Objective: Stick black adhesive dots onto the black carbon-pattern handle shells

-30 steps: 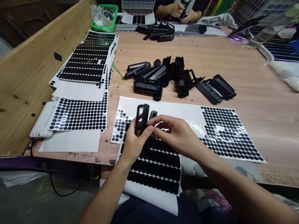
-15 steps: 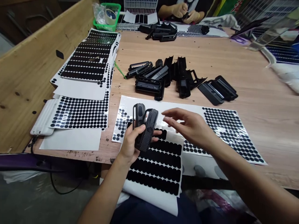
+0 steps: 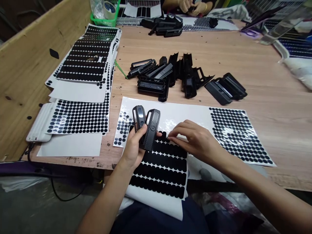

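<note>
My left hand (image 3: 133, 143) is closed around two black plastic casings (image 3: 150, 130) with a carbon-fibre pattern, fanned side by side, each with a slot near its top. Beneath them a white sheet of black stickers (image 3: 161, 174) hangs over the table's front edge toward my lap. My right hand (image 3: 195, 136) pinches with thumb and forefinger at a black sticker (image 3: 163, 136) in the sheet's top row. The fingertips cover part of that sticker. Behind both hands lies a wide white sheet with round black dots (image 3: 236, 133).
More black casings (image 3: 153, 85) lie heaped mid-table, with several others (image 3: 226, 88) to the right. Sticker sheets (image 3: 83, 61) are stacked at left beside a wooden board (image 3: 21, 84) and a white device (image 3: 40, 125). Across the table, another person's hands (image 3: 192, 7) work near a green basket (image 3: 104, 22).
My right hand has moved down and left onto the sheet's top row, and its fingers have closed into a pinch. The casings stay in my left hand, fanned slightly wider.
</note>
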### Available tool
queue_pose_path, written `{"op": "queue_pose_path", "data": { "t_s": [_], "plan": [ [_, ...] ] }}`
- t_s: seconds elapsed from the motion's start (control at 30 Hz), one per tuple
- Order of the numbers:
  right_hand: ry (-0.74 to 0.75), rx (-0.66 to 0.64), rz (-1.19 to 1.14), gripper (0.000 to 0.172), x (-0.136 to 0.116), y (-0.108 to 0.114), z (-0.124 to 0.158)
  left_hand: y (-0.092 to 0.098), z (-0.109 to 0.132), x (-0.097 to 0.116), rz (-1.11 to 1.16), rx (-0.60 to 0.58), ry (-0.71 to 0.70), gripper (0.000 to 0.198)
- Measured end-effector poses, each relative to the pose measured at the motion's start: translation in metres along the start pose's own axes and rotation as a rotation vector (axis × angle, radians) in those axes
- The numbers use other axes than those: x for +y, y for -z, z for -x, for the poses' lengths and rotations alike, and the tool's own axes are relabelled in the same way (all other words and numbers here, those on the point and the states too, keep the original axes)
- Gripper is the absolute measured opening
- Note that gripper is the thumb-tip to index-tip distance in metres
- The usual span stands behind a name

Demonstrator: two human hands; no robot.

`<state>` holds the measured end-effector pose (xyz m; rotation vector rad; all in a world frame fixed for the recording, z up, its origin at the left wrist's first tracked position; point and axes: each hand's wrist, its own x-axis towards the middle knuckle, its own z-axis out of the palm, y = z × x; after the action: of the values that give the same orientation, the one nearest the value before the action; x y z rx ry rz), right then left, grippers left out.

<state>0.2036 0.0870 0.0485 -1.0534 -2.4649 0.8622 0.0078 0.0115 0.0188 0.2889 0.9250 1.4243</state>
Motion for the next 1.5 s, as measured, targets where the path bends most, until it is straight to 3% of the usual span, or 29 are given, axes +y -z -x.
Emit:
{"op": "queue_pose_path", "data": {
  "t_s": [0.07,0.2,0.37,0.63,0.8,1.23,1.5],
  "plan": [
    [-0.022,0.021,-0.173,0.023,-0.014,0.012,-0.002,0.001,0.000,0.000,0.000,-0.013,0.006,0.032],
    [-0.291,0.120,-0.546,0.035,-0.029,0.028,-0.019,0.002,0.003,0.000,-0.029,-0.069,0.022,0.031],
    [-0.407,0.042,-0.709,0.045,-0.031,0.026,-0.042,0.003,0.005,0.001,-0.072,-0.115,0.027,0.030],
    [-0.393,-0.006,-0.727,0.044,-0.034,0.020,-0.045,0.001,0.006,0.004,-0.067,-0.114,0.054,0.044],
    [-0.376,-0.020,-0.732,0.038,-0.031,0.020,-0.044,0.000,0.007,0.004,-0.061,-0.121,0.058,0.041],
    [-0.290,0.037,-0.528,0.046,-0.035,0.020,-0.043,0.002,0.006,0.003,-0.020,-0.105,0.060,0.032],
    [-0.152,0.149,-0.293,0.023,-0.040,0.015,-0.036,0.002,0.006,0.001,-0.014,-0.094,0.065,0.034]
  ]
}}
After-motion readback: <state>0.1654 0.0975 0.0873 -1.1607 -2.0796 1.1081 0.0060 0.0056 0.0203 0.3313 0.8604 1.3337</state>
